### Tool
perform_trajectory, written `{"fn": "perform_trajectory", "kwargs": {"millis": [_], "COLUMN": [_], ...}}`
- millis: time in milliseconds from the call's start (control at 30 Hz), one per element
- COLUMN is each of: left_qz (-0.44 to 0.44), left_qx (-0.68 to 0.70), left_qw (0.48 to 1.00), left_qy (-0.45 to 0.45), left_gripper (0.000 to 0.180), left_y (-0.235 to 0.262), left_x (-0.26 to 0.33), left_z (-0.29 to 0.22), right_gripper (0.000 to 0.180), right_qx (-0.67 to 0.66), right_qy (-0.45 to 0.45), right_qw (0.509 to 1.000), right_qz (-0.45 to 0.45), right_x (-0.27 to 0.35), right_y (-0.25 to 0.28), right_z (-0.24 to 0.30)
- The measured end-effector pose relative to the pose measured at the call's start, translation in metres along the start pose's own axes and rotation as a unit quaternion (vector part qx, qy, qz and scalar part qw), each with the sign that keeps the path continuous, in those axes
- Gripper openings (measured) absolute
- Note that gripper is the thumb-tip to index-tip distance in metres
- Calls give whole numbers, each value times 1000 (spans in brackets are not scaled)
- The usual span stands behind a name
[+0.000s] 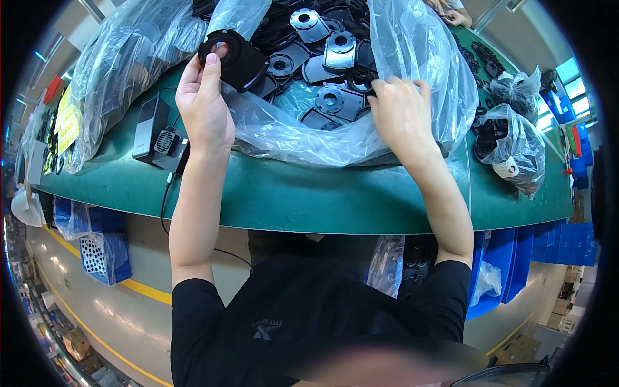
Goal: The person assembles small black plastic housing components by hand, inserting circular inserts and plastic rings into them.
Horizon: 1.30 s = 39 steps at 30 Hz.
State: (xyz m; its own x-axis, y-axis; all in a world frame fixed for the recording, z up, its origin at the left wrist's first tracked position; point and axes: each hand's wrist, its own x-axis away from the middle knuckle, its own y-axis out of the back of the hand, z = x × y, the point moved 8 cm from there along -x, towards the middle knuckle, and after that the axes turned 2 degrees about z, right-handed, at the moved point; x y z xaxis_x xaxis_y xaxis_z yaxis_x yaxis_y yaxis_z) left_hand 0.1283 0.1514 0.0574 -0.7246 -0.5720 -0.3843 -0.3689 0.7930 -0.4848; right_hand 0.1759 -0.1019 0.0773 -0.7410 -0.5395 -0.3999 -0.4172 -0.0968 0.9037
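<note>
Left hand [205, 103] is up around 11 o'clock, fingers pinched on a black plastic part with a round hole [233, 58], lifted just over the clear bag [412, 71]. Right hand [401, 115], about 1 o'clock, curls its fingers into the bag's pile of black parts [322, 58]; grip can't be made out. Green table [309, 193] underneath.

A bare strip of the green worktop [309, 193] runs along the near edge, open to pass. Farther back, the big clear plastic bag of black and grey parts [335, 84] blocks the middle. The black box-shaped charger [149, 128] blocks the left, and 2 small clear bags of black parts [509, 138] block the right.
</note>
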Motion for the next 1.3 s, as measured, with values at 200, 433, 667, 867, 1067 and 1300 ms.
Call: {"fn": "perform_trajectory", "kwargs": {"millis": [200,433,667,867,1067,1300], "left_qz": [20,49,60,88,105,111], "left_qx": [7,-5,15,20,-1,11], "left_qw": [999,998,995,991,989,988], "left_qy": [40,43,81,103,105,106], "left_gripper": [20,23,26,27,28,28], "left_y": [-4,-12,-21,-30,-35,-35], "left_x": [4,11,21,27,30,33], "left_z": [9,12,16,19,19,19], "right_gripper": [16,10,10,12,15,14], "right_qx": [-72,-50,-119,-164,-218,-367], "right_qy": [-15,20,38,39,72,-2], "right_qw": [995,992,992,985,970,929], "right_qz": [66,111,35,39,77,-40], "right_x": [-25,-29,-19,-10,-1,-5], "right_y": [-43,-65,-44,-41,-47,-15], "right_z": [1,13,13,14,17,-1]}}
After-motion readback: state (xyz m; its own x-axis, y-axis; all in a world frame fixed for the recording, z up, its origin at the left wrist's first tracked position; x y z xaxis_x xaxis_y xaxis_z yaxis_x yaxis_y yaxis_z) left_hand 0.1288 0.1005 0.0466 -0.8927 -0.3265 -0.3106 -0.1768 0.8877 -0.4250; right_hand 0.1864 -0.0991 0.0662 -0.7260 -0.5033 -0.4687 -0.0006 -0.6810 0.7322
